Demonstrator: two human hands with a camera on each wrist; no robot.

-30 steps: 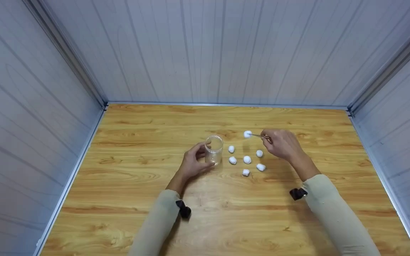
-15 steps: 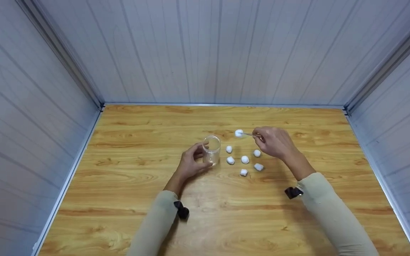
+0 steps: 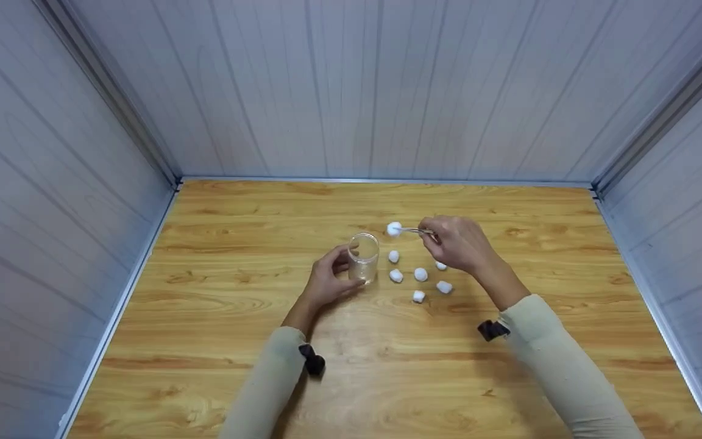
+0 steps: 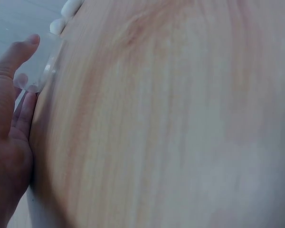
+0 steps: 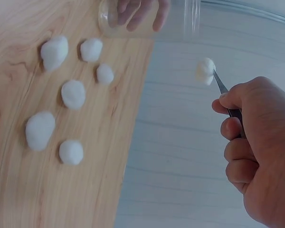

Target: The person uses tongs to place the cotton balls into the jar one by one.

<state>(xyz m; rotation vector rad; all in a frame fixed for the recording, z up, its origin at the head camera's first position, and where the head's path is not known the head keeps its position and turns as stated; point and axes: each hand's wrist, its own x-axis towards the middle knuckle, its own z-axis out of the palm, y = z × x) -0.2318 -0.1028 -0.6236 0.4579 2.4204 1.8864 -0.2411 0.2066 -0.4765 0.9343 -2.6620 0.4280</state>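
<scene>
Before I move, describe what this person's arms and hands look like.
The left sleeve and right sleeve are plain pale beige. A small black device sits by each cuff, left device and right device. The left hand and right hand wear no gloves.

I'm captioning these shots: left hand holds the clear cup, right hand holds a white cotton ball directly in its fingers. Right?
Not quite: the right hand holds the white cotton ball with tweezers, as the right wrist view shows. The left hand does hold the clear cup.

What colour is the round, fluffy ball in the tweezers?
The ball is white, clearest in the right wrist view.
</scene>
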